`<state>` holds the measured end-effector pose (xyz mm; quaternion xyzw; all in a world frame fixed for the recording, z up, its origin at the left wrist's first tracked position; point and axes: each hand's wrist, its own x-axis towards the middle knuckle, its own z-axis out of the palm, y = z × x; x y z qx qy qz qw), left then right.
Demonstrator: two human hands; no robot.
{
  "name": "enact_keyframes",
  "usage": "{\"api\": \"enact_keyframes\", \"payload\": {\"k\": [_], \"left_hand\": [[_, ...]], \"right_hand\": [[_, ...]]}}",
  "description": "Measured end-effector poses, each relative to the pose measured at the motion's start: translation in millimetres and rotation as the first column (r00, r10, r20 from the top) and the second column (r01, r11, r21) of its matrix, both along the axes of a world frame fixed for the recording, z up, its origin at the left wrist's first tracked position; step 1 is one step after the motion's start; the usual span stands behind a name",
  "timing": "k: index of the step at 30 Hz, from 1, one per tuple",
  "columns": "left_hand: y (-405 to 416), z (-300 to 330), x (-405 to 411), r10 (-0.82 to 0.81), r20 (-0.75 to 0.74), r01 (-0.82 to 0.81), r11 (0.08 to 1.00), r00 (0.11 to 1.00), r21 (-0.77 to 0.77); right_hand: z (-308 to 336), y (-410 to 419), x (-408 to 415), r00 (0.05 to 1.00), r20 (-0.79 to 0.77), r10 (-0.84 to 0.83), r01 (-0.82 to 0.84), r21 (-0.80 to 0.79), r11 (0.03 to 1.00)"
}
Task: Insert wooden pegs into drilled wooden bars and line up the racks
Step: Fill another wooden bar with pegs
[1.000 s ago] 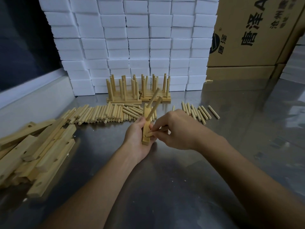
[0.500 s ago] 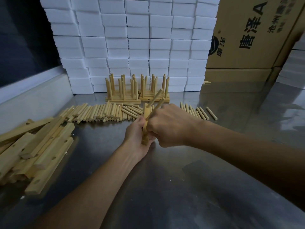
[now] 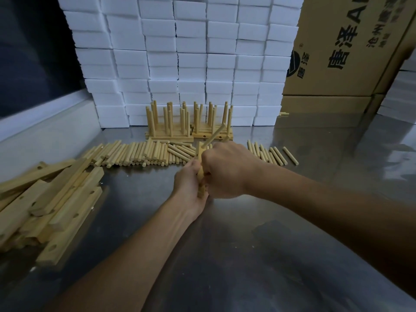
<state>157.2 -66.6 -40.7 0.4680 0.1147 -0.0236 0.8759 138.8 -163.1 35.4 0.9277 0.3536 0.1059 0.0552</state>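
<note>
My left hand [image 3: 190,184] grips a drilled wooden bar [image 3: 201,188] held on end above the steel table. My right hand [image 3: 227,168] is closed in a fist against the bar's right side, around pegs set in it. One peg [image 3: 213,135] sticks out up and to the right above the fist; the others are hidden by the hand. Loose pegs [image 3: 139,154] lie in a long row behind my hands, with a smaller group of pegs [image 3: 270,154] to the right. Finished racks [image 3: 189,124] with upright pegs stand side by side at the back.
A heap of drilled bars [image 3: 49,203] lies at the left on the steel table [image 3: 247,244]. A wall of white foam blocks [image 3: 180,52] stands behind the racks. Cardboard boxes [image 3: 351,48] are stacked at the back right. A pale ledge [image 3: 40,136] borders the left side.
My right hand went from pinching a peg with its fingertips to a closed fist pressed against the bar. Two pegs showed above the bar; now only one shows. The view shifted slightly.
</note>
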Motion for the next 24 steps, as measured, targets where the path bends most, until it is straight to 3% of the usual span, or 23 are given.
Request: {"api": "enact_keyframes", "payload": {"k": [7, 13, 18, 24], "left_hand": [[2, 1, 1, -0.016, -0.007, 0.015, 0.996, 1.0, -0.087], [2, 2, 1, -0.02, -0.02, 0.018, 0.996, 1.0, -0.089], [2, 1, 2, 0.004, -0.051, -0.01, 0.993, 0.999, -0.118], [1, 0, 3, 0.031, -0.073, -0.04, 0.992, 0.997, -0.117]], "right_hand": [[-1, -2, 8, 0.993, -0.1, -0.055, 0.064, 0.096, 0.993], [18, -7, 20, 0.897, -0.432, -0.089, 0.193, 0.204, 0.96], [20, -28, 22, 0.831, -0.557, -0.01, 0.262, 0.374, 0.89], [-22, -47, 12, 0.789, -0.61, 0.074, 0.363, 0.56, 0.745]]}}
